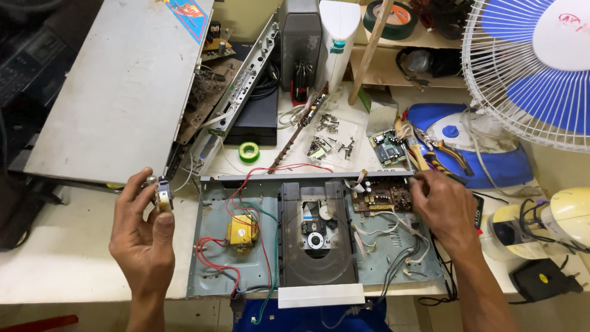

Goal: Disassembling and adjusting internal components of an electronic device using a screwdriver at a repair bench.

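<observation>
An opened disc player chassis [212,258] lies in front of me, its lid off. Inside are a yellow transformer [242,230] with red and green wires at the left, a black disc drive [316,230] in the middle and a brown circuit board [381,197] at the back right. My left hand [144,237] is raised left of the chassis, pinching a small metal and cream part [163,195] between thumb and fingers. My right hand [444,206] rests on the right end of the circuit board, fingers curled over its edge.
A grey metal cover [117,86] leans over another opened device at the back left. Loose screws [332,138], a green tape roll [249,151], a small green board [387,147] and pliers [445,154] lie behind the chassis. A blue-bladed fan [528,67] stands at the right.
</observation>
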